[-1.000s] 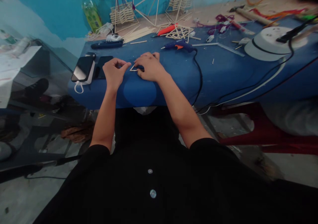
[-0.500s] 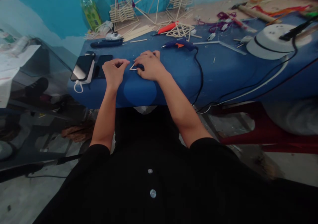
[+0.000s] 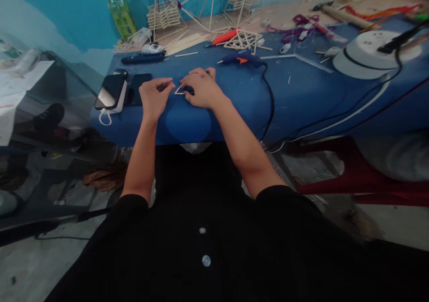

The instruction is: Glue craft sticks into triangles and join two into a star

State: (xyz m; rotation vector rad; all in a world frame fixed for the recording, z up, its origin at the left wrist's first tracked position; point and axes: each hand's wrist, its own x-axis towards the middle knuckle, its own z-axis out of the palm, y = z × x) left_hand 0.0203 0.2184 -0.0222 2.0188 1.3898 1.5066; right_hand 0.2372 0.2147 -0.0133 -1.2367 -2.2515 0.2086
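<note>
Both hands — left [image 3: 154, 97], right [image 3: 202, 89] — pinched the stick triangle [image 3: 178, 90]; uneven pressure risked splitting a joint.

left hand [image 3: 154, 95] | fingertips edged closer to stick triangle [image 3: 178, 90] corner

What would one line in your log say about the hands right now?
left hand: pinching stick triangle corner | right hand: pressing triangle on blue table | glue gun: lying behind, untouched
</note>
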